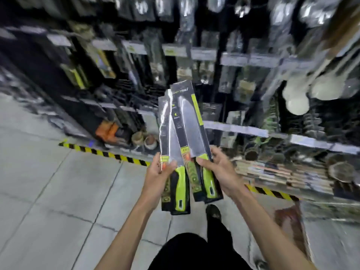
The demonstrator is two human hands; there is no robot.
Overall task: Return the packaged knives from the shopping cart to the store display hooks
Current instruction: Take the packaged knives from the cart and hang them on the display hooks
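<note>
I hold two packaged knives upright in front of me, each in black card with a lime-green handle. My left hand (158, 173) grips the left knife package (168, 137) near its handle. My right hand (218, 165) grips the right knife package (188, 121), thumb across the front just above the green handle. The two packages overlap near the middle and their tops lean toward the display rack (175, 51). That rack carries rows of hanging packaged knives, blurred by motion. No shopping cart is in view.
A yellow-and-black hazard stripe (105, 152) marks the floor along the base of the shelving. Pale ladles (298, 98) hang at the right, above stacked boards and round mats (288, 172). Grey tiled floor spreads to the left. My dark shoe (213, 213) stands below the packages.
</note>
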